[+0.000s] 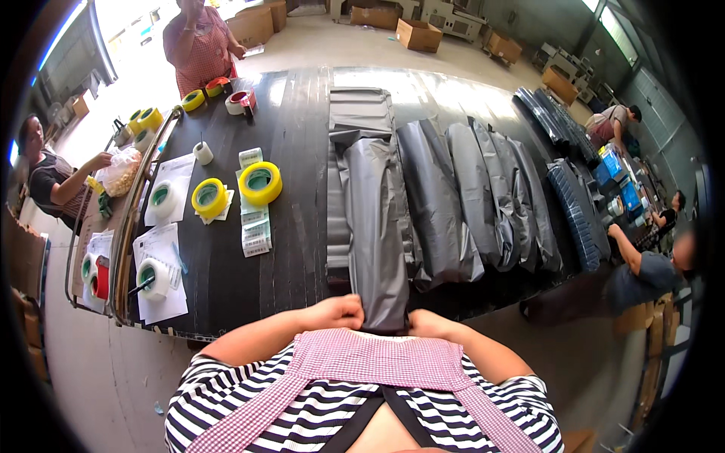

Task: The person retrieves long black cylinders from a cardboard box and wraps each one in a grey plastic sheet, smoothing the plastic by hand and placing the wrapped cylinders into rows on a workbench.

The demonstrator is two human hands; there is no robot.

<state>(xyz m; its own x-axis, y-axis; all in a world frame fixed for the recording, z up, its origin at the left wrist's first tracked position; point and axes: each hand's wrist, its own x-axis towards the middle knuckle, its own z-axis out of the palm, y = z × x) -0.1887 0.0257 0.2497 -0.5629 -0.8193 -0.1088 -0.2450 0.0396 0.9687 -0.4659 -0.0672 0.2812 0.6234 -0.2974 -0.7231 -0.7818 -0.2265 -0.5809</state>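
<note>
A long grey plastic mailing bag point(375, 226) lies lengthwise on the black table point(294, 151), its near end hanging over the front edge. My left hand point(336, 311) grips that near end from the left. My right hand point(427, 323) holds it from the right, fingers curled on the bag's edge. Both hands press close to my checked apron. A stack of flat grey bags point(359, 113) lies under and behind the held one.
Several filled grey bags point(468, 196) lie side by side to the right. Yellow tape rolls point(259, 183), label strips point(254, 226) and papers sit at the left. Other people stand at the far end, left and right of the table. Cardboard boxes point(419, 34) stand behind.
</note>
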